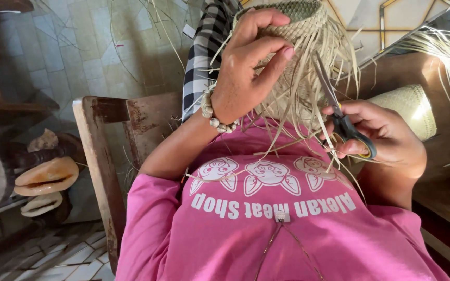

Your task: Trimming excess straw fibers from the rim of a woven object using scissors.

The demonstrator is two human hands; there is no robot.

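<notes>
Here the left hand (248, 67) clasps a pale woven straw basket (303, 31) raised above the pink shirt (266, 224); the right hand (381, 135) grasps dark-handled metal scissors (339, 112) among its loose dangling strands (308, 99).

Loose straw strands (308, 99) between the hands.
</notes>
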